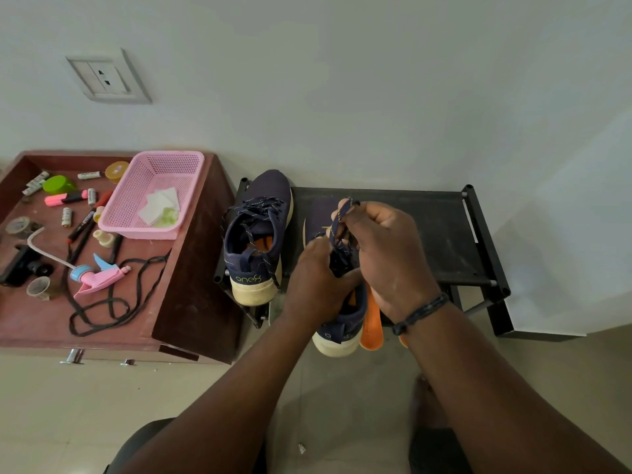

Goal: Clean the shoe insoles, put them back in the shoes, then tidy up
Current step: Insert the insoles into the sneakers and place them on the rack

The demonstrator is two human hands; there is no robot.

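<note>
Two navy sneakers sit on a low black rack [437,230]. The left shoe [258,234] stands alone with an orange insole showing inside it. The right shoe [338,323] is mostly hidden behind my hands. My left hand [316,285] grips its upper near the tongue. My right hand [386,254] pinches the navy laces [340,217], pulling them up. An orange insole [371,323] hangs beside the shoe's heel, below my right hand; whether that hand also holds the insole is hidden.
A brown wooden table [178,302] at the left holds a pink basket [154,196] with white wipes, a pink spray head [99,277], a black cord, markers, batteries and cups. The wall with a socket is behind. Tiled floor lies below.
</note>
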